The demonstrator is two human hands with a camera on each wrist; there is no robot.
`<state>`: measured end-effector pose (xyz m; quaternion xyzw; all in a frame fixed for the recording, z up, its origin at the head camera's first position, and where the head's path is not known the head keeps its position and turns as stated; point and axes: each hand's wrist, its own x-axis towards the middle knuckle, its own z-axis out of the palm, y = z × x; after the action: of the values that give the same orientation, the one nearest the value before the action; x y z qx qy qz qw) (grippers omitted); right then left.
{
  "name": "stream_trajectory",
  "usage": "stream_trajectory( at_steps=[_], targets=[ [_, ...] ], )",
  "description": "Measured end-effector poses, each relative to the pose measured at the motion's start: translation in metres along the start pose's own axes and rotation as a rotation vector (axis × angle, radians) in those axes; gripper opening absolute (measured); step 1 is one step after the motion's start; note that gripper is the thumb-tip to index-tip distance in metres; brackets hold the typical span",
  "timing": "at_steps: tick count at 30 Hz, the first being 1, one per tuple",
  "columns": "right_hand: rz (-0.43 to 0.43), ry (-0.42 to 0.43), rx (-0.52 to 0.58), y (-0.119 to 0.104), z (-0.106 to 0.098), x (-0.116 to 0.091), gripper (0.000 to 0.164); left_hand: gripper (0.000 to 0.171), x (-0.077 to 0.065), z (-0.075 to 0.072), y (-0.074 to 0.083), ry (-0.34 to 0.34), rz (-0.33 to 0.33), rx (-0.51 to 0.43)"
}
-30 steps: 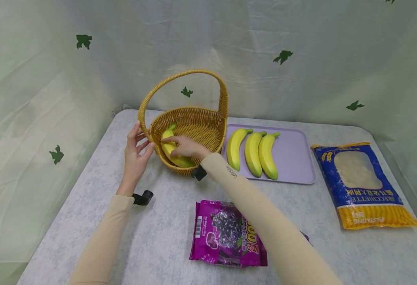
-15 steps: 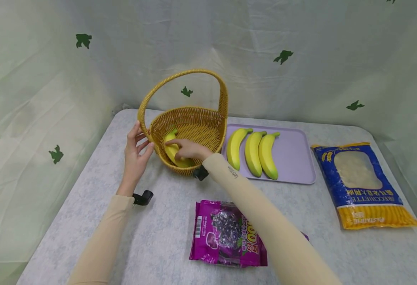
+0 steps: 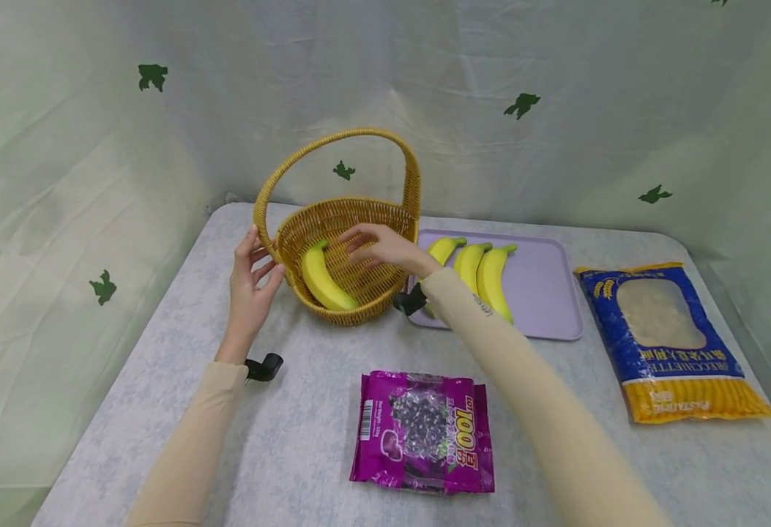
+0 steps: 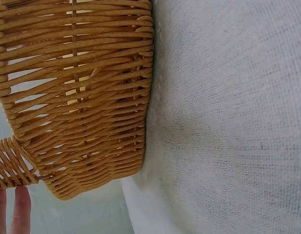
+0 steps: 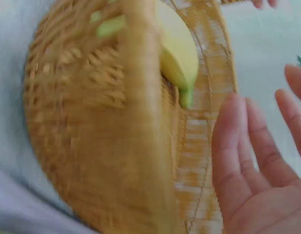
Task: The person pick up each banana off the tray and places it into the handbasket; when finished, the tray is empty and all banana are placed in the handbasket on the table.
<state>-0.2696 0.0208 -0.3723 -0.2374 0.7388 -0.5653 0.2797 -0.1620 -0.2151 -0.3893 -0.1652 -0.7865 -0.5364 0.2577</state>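
A wicker basket (image 3: pixel 359 211) with a tall hooped handle stands at the back of the table. My left hand (image 3: pixel 250 296) holds it at the left foot of the handle; in the left wrist view, fingers (image 4: pixel 22 209) touch the handle's edge. Inside, along the left wall, lies one yellow banana (image 3: pixel 322 282), its green stem pointing away. Over the basket's right half hovers my right hand (image 3: pixel 388 247), fingers loosely extended and holding nothing. The right wrist view, blurred, has that palm (image 5: pixel 267 195) beside the rim and the banana (image 5: pixel 182 53) in the basket.
Right of the basket, a lilac tray (image 3: pixel 546 285) carries three bananas (image 3: pixel 493 282), partly covered by my right forearm. A purple candy bag (image 3: pixel 421 432) lies at the front middle. At the far right is a blue and yellow pasta bag (image 3: pixel 668 329). A pale curtain hangs behind.
My right hand has let go of the banana in the basket and moved up and right. Before that, the banana shifted slightly right and down. My left hand has stayed put.
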Motion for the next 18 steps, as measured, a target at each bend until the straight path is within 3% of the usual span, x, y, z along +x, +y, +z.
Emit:
stream_trajectory(
  at_steps=[7, 18],
  targets=[
    [-0.038, 0.05, 0.1, 0.008, -0.043, -0.028, 0.034, 0.067, 0.0, 0.0, 0.0, 0.005, -0.004, 0.007],
    [0.001, 0.209, 0.136, 0.043, -0.103, -0.087, 0.044, 0.067, -0.001, 0.0, -0.002, 0.003, -0.001, 0.005]
  ],
)
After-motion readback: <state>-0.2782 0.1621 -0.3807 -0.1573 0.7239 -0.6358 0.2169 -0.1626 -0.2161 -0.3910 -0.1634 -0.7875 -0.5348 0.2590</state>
